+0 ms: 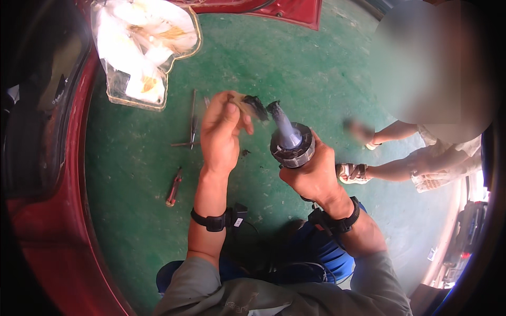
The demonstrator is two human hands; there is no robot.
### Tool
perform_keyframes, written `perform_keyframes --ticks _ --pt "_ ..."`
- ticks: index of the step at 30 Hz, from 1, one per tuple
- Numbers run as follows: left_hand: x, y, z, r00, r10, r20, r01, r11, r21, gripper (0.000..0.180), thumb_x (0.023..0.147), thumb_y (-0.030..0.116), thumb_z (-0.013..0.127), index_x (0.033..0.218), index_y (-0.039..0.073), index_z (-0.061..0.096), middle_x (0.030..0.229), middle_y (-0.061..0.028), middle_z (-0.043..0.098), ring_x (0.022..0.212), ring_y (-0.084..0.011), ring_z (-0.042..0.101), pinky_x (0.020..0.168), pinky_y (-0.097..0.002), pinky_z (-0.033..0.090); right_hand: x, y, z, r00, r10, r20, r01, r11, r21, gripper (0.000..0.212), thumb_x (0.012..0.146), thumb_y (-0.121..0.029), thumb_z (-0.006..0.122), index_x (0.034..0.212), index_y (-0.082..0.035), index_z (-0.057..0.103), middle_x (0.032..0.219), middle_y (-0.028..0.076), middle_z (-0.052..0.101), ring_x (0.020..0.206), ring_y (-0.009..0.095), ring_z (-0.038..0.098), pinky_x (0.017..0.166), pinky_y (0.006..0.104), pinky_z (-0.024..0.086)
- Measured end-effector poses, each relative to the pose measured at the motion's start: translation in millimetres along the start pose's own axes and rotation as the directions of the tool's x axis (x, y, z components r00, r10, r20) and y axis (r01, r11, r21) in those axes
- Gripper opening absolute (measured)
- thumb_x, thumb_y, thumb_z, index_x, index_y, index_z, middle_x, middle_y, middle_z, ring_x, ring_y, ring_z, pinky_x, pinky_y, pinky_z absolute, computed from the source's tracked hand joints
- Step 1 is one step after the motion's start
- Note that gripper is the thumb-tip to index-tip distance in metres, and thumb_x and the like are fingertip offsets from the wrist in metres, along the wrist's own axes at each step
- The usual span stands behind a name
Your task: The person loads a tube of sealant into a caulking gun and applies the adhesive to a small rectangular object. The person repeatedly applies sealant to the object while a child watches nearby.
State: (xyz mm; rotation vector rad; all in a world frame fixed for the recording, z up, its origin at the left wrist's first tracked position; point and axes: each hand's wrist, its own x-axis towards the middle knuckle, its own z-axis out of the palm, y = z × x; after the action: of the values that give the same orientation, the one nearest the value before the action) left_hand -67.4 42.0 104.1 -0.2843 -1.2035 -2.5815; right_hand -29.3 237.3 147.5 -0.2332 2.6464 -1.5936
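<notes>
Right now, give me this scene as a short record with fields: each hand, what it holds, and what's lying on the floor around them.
left hand: pinches a dirty rag, raised above the floor
right hand: grips a round black part with a grey stem, stem pointing up
rag and stem: close together, contact unclear
floor: green, painted
tools: red-handled screwdriver and thin metal tools, left of the hands
upper left: clear lamp cover
right: another person's sandalled feet
</notes>
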Motion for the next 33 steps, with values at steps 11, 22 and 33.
perform_keyframes --ticks 11,22,33 --pt "-1 2 -5 0.991 0.119 0.059 -0.130 0.965 0.227 0.025 0.111 0.018 0.055 0.127 0.000 0.061 0.095 -0.0054 0.067 0.082 -0.0126 0.062 0.069 -0.0304 0.051 -1 4 -4 0.999 -0.045 -0.029 0.042 0.995 -0.093 0.053 0.068 -0.010 0.073 0.120 0.000 0.064 0.098 0.023 0.074 0.094 0.041 0.074 0.084 0.0419 0.059" --pt "-5 9 11 0.982 0.189 0.000 -0.183 0.951 0.249 0.027 0.107 0.020 0.063 0.120 -0.003 0.064 0.090 -0.0024 0.062 0.074 -0.0105 0.058 0.065 -0.0255 0.047 -4 6 -4 0.997 -0.073 -0.040 0.065 0.981 -0.183 0.055 0.068 -0.013 0.073 0.120 0.001 0.062 0.093 0.027 0.073 0.089 0.047 0.072 0.081 0.0473 0.059" --pt "-9 17 23 0.988 0.058 -0.141 -0.044 0.994 0.103 0.031 0.107 0.025 0.063 0.120 -0.003 0.063 0.085 -0.0038 0.062 0.070 -0.0110 0.056 0.060 -0.0258 0.045 -5 2 -5 0.997 -0.080 -0.003 0.074 0.940 -0.334 0.059 0.066 -0.015 0.075 0.121 0.002 0.061 0.091 0.028 0.072 0.084 0.047 0.071 0.078 0.0498 0.059"
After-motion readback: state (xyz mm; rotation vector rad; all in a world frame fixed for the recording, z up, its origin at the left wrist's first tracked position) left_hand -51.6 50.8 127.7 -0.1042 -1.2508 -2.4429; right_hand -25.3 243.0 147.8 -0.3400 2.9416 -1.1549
